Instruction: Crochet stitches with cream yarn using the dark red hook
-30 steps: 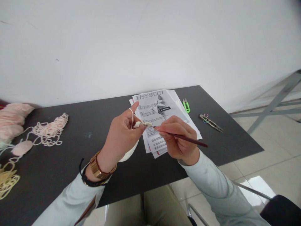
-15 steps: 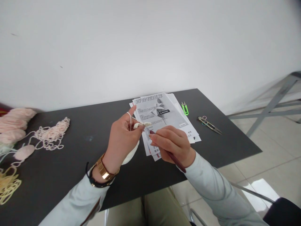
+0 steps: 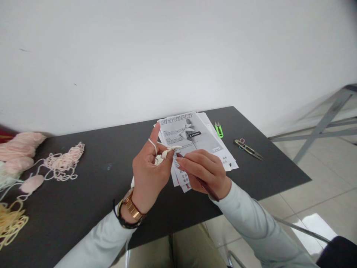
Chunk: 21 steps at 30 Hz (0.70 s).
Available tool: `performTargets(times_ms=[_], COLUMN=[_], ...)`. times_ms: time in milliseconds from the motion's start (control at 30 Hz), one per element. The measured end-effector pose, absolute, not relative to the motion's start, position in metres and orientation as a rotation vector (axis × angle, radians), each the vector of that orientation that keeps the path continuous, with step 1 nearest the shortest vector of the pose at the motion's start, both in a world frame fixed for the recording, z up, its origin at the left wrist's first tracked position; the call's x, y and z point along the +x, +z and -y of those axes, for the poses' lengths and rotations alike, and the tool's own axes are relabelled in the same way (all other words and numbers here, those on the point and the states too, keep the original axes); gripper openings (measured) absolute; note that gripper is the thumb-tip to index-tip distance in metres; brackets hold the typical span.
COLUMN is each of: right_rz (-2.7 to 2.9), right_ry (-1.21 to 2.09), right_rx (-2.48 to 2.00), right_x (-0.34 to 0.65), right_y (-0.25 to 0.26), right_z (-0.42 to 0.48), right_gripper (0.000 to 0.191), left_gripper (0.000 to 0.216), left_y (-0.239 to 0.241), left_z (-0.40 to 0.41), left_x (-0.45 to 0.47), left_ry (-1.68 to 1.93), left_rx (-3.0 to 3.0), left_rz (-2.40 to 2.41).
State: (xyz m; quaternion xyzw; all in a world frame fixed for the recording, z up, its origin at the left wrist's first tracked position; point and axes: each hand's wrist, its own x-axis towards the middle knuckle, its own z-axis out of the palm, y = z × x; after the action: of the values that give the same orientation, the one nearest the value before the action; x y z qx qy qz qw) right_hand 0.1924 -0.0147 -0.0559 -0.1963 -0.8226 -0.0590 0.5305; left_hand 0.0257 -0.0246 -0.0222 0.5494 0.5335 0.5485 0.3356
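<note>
My left hand (image 3: 149,171) is raised over the black table (image 3: 92,186), with its thumb and fingers pinched on a small cream crochet piece (image 3: 167,152). Cream yarn (image 3: 152,144) loops over its outstretched index finger. My right hand (image 3: 202,169) is closed round a dark brown crochet hook (image 3: 205,185). The hook's tip meets the cream piece between the two hands. Both hands hover above a stack of printed instruction sheets (image 3: 195,139).
Green thread snips (image 3: 219,129) and metal snips (image 3: 248,148) lie right of the sheets. Pink yarn tangles (image 3: 64,160) and pink pieces (image 3: 19,150) sit at the left, yellow yarn (image 3: 11,223) at the near left edge. A white wall stands behind; metal table legs (image 3: 320,126) are at right.
The hook has swung from pointing out to the right to slanting down toward me. My left hand has turned and dropped slightly, and the white piece under it is now mostly hidden.
</note>
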Motion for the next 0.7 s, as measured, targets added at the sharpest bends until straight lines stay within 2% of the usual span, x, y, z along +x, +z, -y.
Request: performTargets(times_ms=[133,333,467,700], right_rz=[1.991,1.708,1.670,1.735], right_ry=[-0.084,0.222,0.268,0.285], right_rx=[-0.485,-0.486,-0.446,-0.407], right_x=[0.195,0.191,0.190,0.199], right_y=[-0.051,-0.043,-0.046,-0.045], right_z=[0.016,0.015,0.012,0.015], right_gripper=[0.040,0.044,0.043,0.044], left_gripper=[0.080,0.087,0.083,0.088], left_y=[-0.022,-0.022,-0.017,-0.003], left_z=[0.022,0.019,0.017,0.014], left_x=[0.028,0.028,0.026,0.016], left_ry=[1.528,1.537,1.491,1.301], left_rx=[1.222,1.015,0.919,0.836], left_rz=[-1.232,-0.965,-0.888,-0.827])
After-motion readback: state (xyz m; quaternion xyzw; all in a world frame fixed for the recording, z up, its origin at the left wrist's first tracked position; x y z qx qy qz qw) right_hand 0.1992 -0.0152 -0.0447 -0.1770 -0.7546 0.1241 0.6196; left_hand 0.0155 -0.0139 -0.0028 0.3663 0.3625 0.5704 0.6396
